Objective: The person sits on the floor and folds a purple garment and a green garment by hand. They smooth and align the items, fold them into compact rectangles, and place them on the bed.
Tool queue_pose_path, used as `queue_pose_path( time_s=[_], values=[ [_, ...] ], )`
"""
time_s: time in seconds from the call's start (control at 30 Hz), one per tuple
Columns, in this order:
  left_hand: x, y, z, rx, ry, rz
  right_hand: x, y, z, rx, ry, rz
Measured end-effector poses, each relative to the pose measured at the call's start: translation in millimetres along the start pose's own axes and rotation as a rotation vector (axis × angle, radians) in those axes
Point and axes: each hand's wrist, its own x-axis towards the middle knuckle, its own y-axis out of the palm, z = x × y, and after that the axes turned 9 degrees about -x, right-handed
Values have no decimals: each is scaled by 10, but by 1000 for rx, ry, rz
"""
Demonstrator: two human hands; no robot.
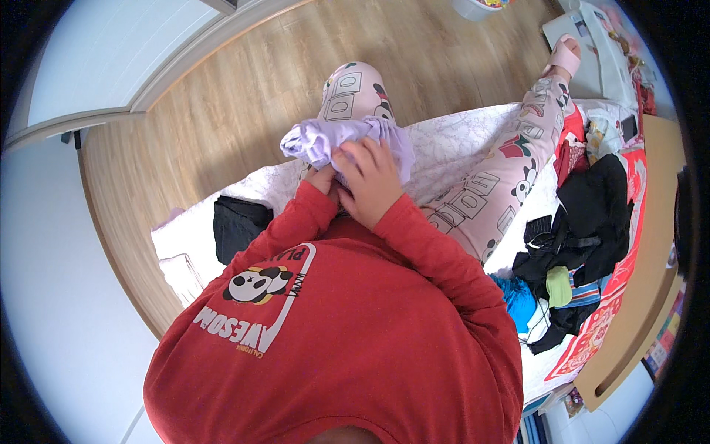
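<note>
A crumpled lavender cloth garment lies bunched over my raised left thigh; its exact kind does not show. My right hand rests across its near side, with the fingers bent over the fabric and gripping it. Close beside it, my left hand holds the garment's near edge, and most of its fingers are hidden by cloth and the other hand. Left of my lap, a folded black garment sits on the white patterned bed cover.
At the right lies a heap of black clothes, with a bright blue cloth and a light green piece by it. My right leg stretches across the bed. A white tub stands on the wood floor at the far side.
</note>
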Motion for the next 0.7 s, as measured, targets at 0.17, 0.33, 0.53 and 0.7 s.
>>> queue_pose_path(
  time_s=[0.17, 0.33, 0.53, 0.7],
  values=[
    [-204, -153, -436, 1191, 256, 368, -237, 324, -66, -131, -47, 45],
    [-367, 224, -840, 1604, 1089, 145, -176, 277, -84, -131, -164, 12],
    [-434, 316, -1085, 1860, 711, 682, -233, 300, -171, -65, -287, 26],
    [-212, 337, -877, 1786, 586, 769, -288, 284, -177, 98, -295, 123]
  ],
)
